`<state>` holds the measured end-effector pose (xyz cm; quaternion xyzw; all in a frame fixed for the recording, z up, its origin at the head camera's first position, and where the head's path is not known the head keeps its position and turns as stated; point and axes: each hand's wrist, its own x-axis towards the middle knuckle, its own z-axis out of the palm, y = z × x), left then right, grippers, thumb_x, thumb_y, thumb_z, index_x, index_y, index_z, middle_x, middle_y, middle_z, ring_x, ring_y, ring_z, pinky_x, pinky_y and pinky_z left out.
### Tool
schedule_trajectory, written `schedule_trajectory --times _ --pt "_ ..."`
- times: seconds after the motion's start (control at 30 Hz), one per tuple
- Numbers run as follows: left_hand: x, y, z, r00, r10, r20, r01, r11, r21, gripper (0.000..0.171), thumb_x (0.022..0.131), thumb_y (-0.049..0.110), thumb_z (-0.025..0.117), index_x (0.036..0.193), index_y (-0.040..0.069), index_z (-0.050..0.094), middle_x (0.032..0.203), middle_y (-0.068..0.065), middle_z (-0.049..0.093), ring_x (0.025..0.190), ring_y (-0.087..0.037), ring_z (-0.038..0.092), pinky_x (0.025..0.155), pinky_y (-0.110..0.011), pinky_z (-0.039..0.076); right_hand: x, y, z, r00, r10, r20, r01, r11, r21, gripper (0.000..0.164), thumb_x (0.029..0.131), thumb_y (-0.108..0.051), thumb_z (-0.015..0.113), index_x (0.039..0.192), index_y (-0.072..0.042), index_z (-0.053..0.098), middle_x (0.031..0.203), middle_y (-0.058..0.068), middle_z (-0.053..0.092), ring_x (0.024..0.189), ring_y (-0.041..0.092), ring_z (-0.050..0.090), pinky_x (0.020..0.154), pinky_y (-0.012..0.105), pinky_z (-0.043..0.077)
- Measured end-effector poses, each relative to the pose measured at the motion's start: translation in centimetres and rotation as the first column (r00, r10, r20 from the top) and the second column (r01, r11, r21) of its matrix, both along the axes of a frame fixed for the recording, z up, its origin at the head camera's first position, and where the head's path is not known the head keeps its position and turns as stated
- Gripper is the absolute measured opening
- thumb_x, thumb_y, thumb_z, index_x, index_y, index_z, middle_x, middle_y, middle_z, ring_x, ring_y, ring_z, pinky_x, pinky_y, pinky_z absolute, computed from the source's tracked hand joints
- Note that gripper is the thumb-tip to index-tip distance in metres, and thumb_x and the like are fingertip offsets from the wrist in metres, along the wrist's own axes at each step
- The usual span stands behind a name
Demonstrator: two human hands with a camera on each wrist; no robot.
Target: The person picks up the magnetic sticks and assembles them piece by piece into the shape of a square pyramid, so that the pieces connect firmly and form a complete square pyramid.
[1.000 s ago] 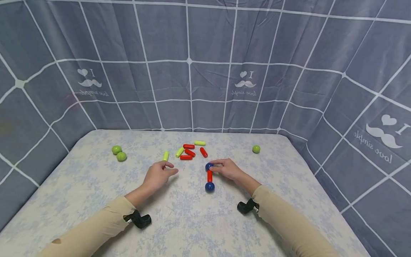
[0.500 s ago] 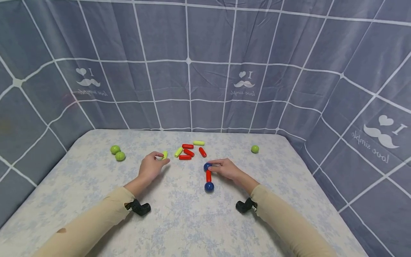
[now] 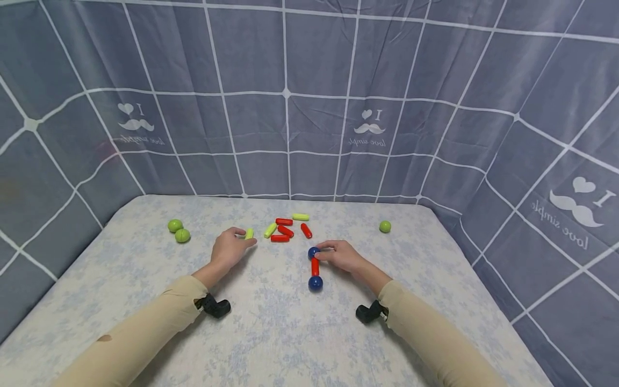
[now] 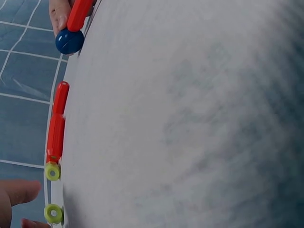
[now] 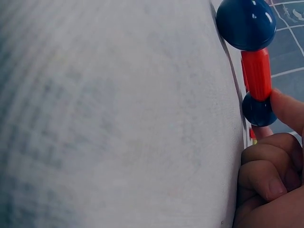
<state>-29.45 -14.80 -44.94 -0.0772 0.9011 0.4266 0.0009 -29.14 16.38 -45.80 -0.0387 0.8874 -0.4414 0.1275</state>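
My left hand is beside a short yellow-green rod, thumb and index finger spread apart around its near end. In the left wrist view, that rod shows its round holed end just past the fingertips. My right hand pinches the far blue ball of a dumbbell-shaped piece. A red rod joins this ball to a nearer blue ball. The right wrist view has the thumb at the far ball, with the other fingers curled below.
Several red rods and two more yellow-green rods lie loose at the table's back middle. Two green balls sit at the left, and another green ball at the back right. A grey-blue curtain hangs behind the table.
My left hand has moved left and slightly away from me, to the yellow-green rod, its fingers now on either side of it. The right hand stays at the far blue ball.
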Motion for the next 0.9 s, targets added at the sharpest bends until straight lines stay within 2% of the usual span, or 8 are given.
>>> schedule_trajectory --times 0.1,0.23,0.4,0.53,0.77,0.9 --pt "-0.14 0.09 -0.06 1.000 0.012 0.008 -0.012 1.000 -0.024 0.049 0.093 0.037 0.069 0.127 0.002 0.063 0.124 -0.020 0.066 0.099 -0.032 0.066 0.073 -0.039 0.051 0.04 0.03 -0.08 1.000 -0.002 -0.001 0.002 1.000 -0.018 0.037 0.087 -0.036 0.077 0.120 -0.018 0.075 0.120 0.003 0.064 0.091 0.019 0.047 0.073 0.031 0.035" --pt "-0.31 0.15 -0.06 1.000 0.021 0.013 -0.020 0.998 -0.064 0.044 0.092 0.035 0.070 0.119 0.001 0.067 0.118 -0.020 0.069 0.093 -0.030 0.067 0.068 -0.036 0.050 0.05 0.05 -0.17 1.000 -0.007 0.011 0.007 1.000 -0.026 0.037 0.087 -0.036 0.077 0.120 -0.019 0.075 0.117 0.003 0.063 0.087 0.018 0.044 0.071 0.031 0.033" --pt "-0.37 0.09 -0.01 1.000 0.023 0.012 -0.021 0.996 -0.091 0.034 0.092 0.030 0.070 0.109 0.001 0.071 0.108 -0.017 0.071 0.081 -0.024 0.065 0.062 -0.031 0.047 -0.04 0.06 -0.24 1.000 0.000 0.007 0.000 1.000 -0.014 0.038 0.087 -0.038 0.077 0.120 -0.020 0.075 0.132 0.004 0.063 0.100 0.020 0.049 0.078 0.033 0.037" --pt "-0.43 -0.03 -0.01 1.000 0.020 0.009 -0.019 0.996 -0.091 0.032 0.093 0.028 0.069 0.109 0.001 0.073 0.106 -0.017 0.072 0.074 -0.020 0.063 0.057 -0.029 0.046 -0.14 0.09 -0.23 1.000 0.006 -0.004 -0.006 1.000 0.007 0.039 0.086 -0.041 0.078 0.120 -0.021 0.075 0.139 0.006 0.061 0.110 0.020 0.051 0.086 0.034 0.040" --pt "-0.58 0.00 0.05 0.999 0.029 0.021 -0.027 0.997 -0.075 0.032 0.095 0.028 0.068 0.111 0.001 0.073 0.103 -0.016 0.074 0.066 -0.017 0.058 0.053 -0.028 0.042 -0.12 0.11 -0.20 1.000 -0.003 0.005 0.003 1.000 0.014 0.041 0.086 -0.041 0.078 0.120 -0.020 0.075 0.133 0.004 0.063 0.101 0.020 0.050 0.078 0.032 0.038" --pt "-0.46 -0.07 -0.02 0.999 0.042 0.020 -0.041 0.996 -0.075 0.031 0.095 0.029 0.068 0.109 0.001 0.074 0.102 -0.015 0.074 0.071 -0.020 0.061 0.056 -0.029 0.044 -0.04 -0.03 -0.11 1.000 0.002 -0.007 -0.002 1.000 0.017 0.040 0.086 -0.041 0.078 0.120 -0.020 0.075 0.138 0.006 0.061 0.107 0.022 0.051 0.084 0.035 0.040"
